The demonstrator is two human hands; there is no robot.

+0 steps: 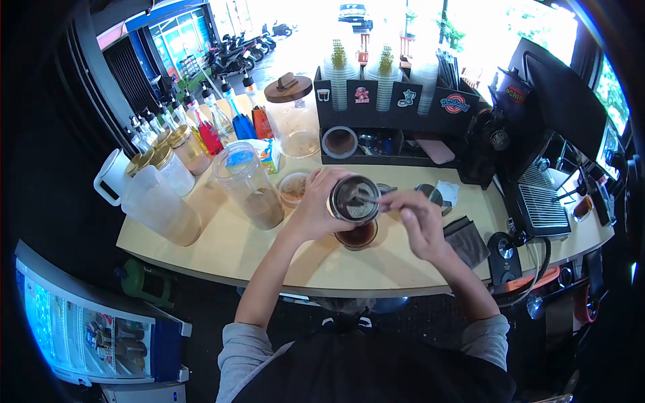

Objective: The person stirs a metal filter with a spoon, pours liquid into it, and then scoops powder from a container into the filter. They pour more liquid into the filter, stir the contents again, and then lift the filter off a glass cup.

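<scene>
My left hand point(313, 207) is wrapped round a metal cup point(334, 199), tilted so its round mouth faces me. A spoon point(369, 199) reaches into that mouth, its handle pinched in the fingers of my right hand point(418, 221). Some pale, foamy-looking stuff shows inside the cup. Directly beneath, and partly covered by it, a glass of dark brown liquid point(358, 238) stands on the counter. Left of my left hand is a small tub of brown contents point(293, 190), with a tall clear pitcher of tan liquid point(259, 207) farther left.
The counter point(295, 269) curves around in front of me. A frosted jug point(161, 208), lidded jars and syrup bottles point(240, 121) line the left. Behind stands a black cup organizer point(396, 97). To the right are a dark folded cloth point(466, 242) and an espresso machine point(541, 201).
</scene>
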